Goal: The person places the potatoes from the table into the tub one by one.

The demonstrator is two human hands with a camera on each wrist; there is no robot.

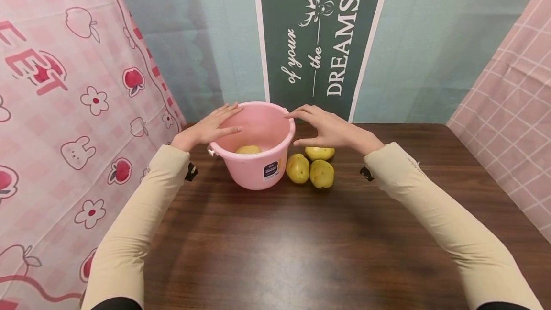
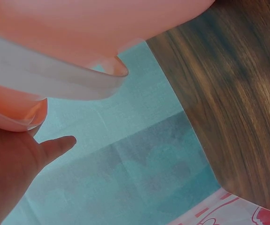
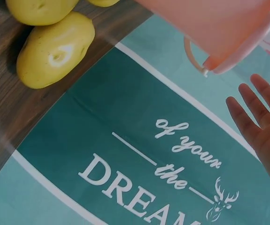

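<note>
A pink bucket (image 1: pixel 241 170) with a dark label stands upright at the table's far edge, one yellow potato (image 1: pixel 248 149) visible inside. At its left rim is my left hand (image 1: pixel 206 128), fingers extended, the thumb reaching over the opening. In the left wrist view the bucket (image 2: pixel 88 28) hides part of that hand. My right hand (image 1: pixel 329 128) is spread beside the right rim, fingertips close to it; the right wrist view shows its fingers straight and holding nothing. Below it lie three potatoes: one nearest the bucket (image 1: pixel 298 169), one in front (image 1: pixel 322 174), one behind (image 1: pixel 320 153).
The dark wooden table (image 1: pixel 275 243) extends toward me. A teal cloth with a lettered green panel (image 1: pixel 318 61) hangs behind it. Pink patterned cloth (image 1: pixel 94 157) borders the left, and pink checked cloth (image 1: pixel 512 90) borders the right.
</note>
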